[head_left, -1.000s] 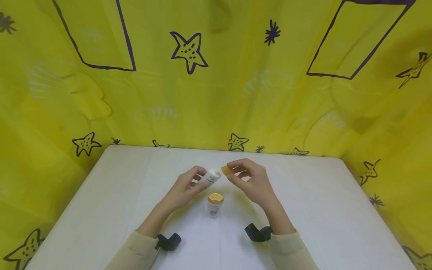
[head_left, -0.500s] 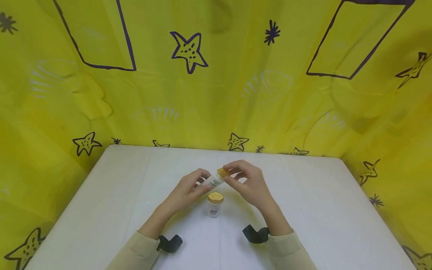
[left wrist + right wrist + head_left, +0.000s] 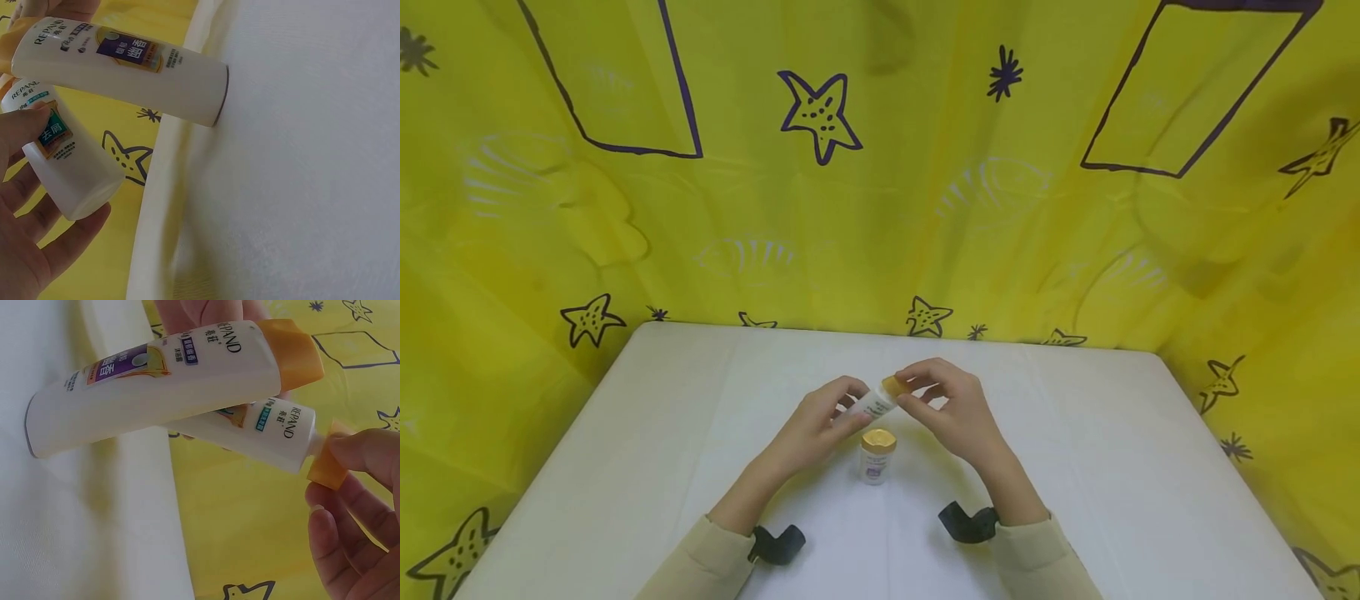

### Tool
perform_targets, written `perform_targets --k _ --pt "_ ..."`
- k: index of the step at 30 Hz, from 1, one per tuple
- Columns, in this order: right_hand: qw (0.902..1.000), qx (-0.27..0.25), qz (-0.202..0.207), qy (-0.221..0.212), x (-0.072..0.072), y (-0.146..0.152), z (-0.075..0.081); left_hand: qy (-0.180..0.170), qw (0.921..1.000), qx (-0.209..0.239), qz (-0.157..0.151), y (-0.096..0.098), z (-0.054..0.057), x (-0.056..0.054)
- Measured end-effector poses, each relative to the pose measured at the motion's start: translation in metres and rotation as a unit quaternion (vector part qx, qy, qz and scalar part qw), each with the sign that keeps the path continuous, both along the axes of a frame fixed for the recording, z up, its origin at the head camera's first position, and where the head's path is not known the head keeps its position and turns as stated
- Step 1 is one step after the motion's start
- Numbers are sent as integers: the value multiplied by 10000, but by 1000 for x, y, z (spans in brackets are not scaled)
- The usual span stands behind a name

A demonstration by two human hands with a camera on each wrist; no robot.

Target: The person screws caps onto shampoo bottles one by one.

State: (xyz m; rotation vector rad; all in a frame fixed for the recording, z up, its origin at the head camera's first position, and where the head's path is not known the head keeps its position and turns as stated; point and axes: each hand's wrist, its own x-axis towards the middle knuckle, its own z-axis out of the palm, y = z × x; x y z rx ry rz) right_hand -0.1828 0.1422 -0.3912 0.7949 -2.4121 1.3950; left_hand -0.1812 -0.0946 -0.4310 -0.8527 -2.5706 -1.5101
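Observation:
My left hand [image 3: 812, 425] grips a small white shampoo bottle [image 3: 78, 165] with a green label, held tilted above the table. In the right wrist view its gold cap [image 3: 330, 459] sits at the neck, pinched between the thumb and fingers of my right hand [image 3: 951, 410]. A little of the white neck shows between cap and shoulder. Nearer to me, a second white bottle [image 3: 875, 467] with a purple label and a gold cap stands upright on the table; neither hand touches it. In both wrist views this bottle partly covers the held one.
A white-covered table [image 3: 625, 467] lies under both hands. Behind it hangs a yellow curtain [image 3: 880, 208] with starfish and shell drawings. Black wrist mounts [image 3: 778, 544] stick out from both cuffs, low over the table.
One second ago the cap was apart from the held bottle's neck. The right hand has moved left and brought it onto the neck; the left hand shifted slightly. The standing bottle has not moved.

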Motion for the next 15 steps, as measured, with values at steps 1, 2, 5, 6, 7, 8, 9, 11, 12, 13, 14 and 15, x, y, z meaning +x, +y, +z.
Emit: perform_targets --k 1,2,5,6,7,8,9,11,12,13,14,15 --pt "10000 15 9 -15 0 0 0 -15 10000 -3 -2 0 0 0" --pt "10000 31 16 -32 0 0 -1 -13 10000 -3 0 0 0 1" --pt "9999 68 25 -71 1 -1 -1 -19 10000 -16 26 0 1 1" --pt "9999 74 21 -82 1 -1 -1 -20 10000 -27 39 0 1 2" --pt "9999 81 17 -92 1 -1 -1 -20 10000 -44 57 0 1 2" --pt "9999 87 19 -99 1 -1 -1 -22 9999 -66 75 0 1 2" --pt "9999 95 22 -105 1 -1 -1 -20 9999 -83 93 0 1 2" --pt "9999 116 44 -105 1 -1 -1 -10 9999 -103 131 0 2 1" --pt "9998 136 52 -104 1 -1 0 0 9998 -111 153 0 2 1" --pt "9998 158 62 -93 1 0 0 19 9998 -109 172 0 2 1" --pt "9998 179 66 -82 1 0 0 37 9998 -105 186 0 3 1" --pt "9997 204 67 -70 1 0 1 60 9997 -94 200 -1 3 1"
